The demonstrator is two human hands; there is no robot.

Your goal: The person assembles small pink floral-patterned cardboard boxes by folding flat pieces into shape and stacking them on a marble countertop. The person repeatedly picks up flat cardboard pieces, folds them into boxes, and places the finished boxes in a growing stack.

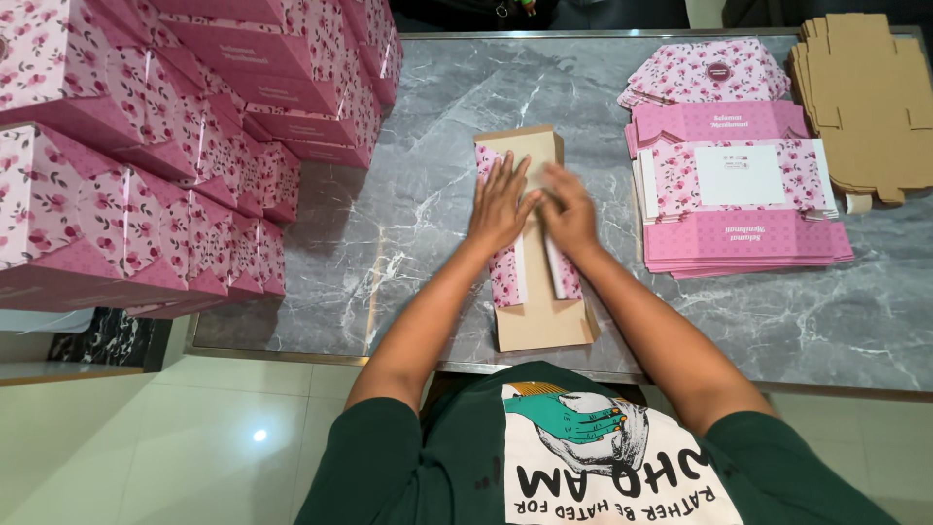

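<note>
A flat cardboard box blank (537, 321), brown inside and pink with flowers outside, lies on the grey marble table (408, 224) in front of me. Its long side flaps are folded inward. My left hand (499, 202) presses flat on the left flap with fingers spread. My right hand (569, 209) presses down on the right flap beside it, and the two hands touch at the middle. Neither hand grips anything.
Many assembled pink floral boxes (146, 165) are stacked at the left and back left. A pile of flat pink box blanks (739, 209) lies at the right, with a stack of plain brown cardboard blanks (865, 97) behind it. The table's front edge (389, 358) is near my body.
</note>
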